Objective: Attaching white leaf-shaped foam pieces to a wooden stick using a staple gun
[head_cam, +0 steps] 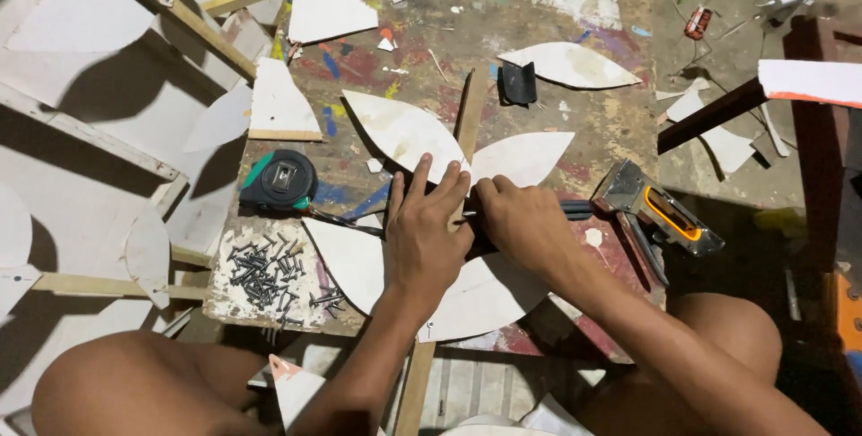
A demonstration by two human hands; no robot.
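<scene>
My left hand (424,229) lies flat, fingers spread, pressing on a thin wooden strip (466,117) and the white leaf-shaped panels (404,131) fanned around it on the paint-stained table (503,14). My right hand (521,220) is closed around a dark tool handle (575,210) right beside the left hand, at the point where the petals meet. The tool's working end is hidden under my hands. More white petals lie below my hands (485,297) and to the right (525,156).
A green and black tape measure (280,181) sits left of my hands, above a pile of dark screws (265,270). A metal staple gun (655,211) lies at the right table edge. Loose white petals (567,64) and offcuts (325,7) lie farther back. A white framed structure (90,113) stands at left.
</scene>
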